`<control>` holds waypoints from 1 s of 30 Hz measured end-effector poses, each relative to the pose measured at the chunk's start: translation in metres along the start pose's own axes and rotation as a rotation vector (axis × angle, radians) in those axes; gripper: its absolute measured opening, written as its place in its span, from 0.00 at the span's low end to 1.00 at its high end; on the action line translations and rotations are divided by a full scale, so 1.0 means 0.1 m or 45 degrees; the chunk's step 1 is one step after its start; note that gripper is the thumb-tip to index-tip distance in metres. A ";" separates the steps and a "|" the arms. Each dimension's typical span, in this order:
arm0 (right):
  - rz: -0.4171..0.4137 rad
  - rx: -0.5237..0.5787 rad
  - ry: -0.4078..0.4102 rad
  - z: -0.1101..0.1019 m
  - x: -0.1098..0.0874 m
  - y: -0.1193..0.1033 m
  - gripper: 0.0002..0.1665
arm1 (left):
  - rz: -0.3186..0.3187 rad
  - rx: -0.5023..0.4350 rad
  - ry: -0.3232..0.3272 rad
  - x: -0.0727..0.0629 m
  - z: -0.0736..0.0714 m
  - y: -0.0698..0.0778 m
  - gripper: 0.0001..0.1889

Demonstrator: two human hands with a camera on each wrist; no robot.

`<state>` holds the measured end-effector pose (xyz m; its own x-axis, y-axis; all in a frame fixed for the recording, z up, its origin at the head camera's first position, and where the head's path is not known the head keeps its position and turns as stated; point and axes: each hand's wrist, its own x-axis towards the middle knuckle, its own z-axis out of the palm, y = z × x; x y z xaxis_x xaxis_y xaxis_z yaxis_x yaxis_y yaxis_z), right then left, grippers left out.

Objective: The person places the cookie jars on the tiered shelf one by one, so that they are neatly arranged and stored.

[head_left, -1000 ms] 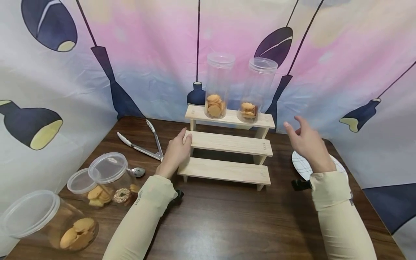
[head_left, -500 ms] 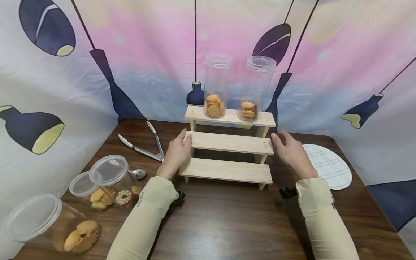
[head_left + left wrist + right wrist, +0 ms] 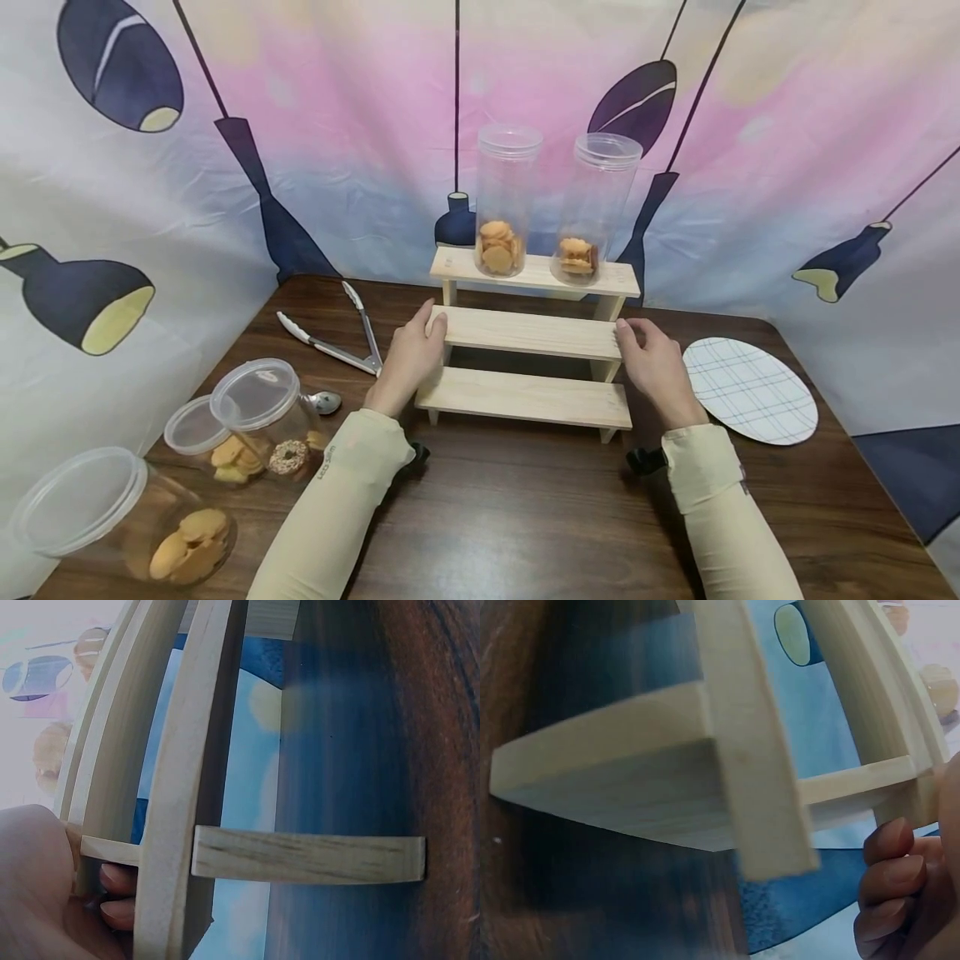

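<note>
A three-tier wooden display stand (image 3: pixel 525 329) stands on the brown table. My left hand (image 3: pixel 408 358) grips the left end of its middle shelf, thumb on top. In the left wrist view, curled fingertips (image 3: pixel 118 896) show beneath that board. At the opposite end my right hand (image 3: pixel 656 367) holds the same shelf, its thumb on the upper face. The right wrist view shows its fingers (image 3: pixel 889 877) curled below the board. Two tall clear jars, a left jar (image 3: pixel 501 250) and a right jar (image 3: pixel 577 254), stand upright on the top tier with cookies in their bottoms.
Left on the table are a large lidded cookie jar (image 3: pixel 135 517), a second jar (image 3: pixel 262 421) and a lower container (image 3: pixel 206 437). Behind them lie a spoon (image 3: pixel 324 403) and spread tongs (image 3: pixel 337 350). A white checked oval mat (image 3: pixel 753 392) lies at right.
My right hand has come in from the right, away from above the oval mat, and taken hold of the middle shelf's right end. My left hand keeps its grip on the left end.
</note>
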<state>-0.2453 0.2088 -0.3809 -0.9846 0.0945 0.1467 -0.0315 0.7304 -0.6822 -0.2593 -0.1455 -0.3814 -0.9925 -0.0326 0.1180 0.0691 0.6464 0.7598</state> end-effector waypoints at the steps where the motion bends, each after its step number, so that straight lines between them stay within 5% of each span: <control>1: 0.005 0.000 0.008 0.01 0.00 0.00 0.44 | -0.004 -0.002 -0.001 0.00 0.00 0.00 0.33; 30: 0.090 0.191 0.103 0.22 0.01 0.06 0.40 | 0.007 0.001 -0.009 0.02 -0.01 -0.01 0.33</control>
<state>-0.2502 0.1985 -0.4003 -0.9684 0.2005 0.1481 0.0057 0.6117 -0.7911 -0.2612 -0.1466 -0.3812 -0.9928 -0.0237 0.1172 0.0741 0.6472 0.7587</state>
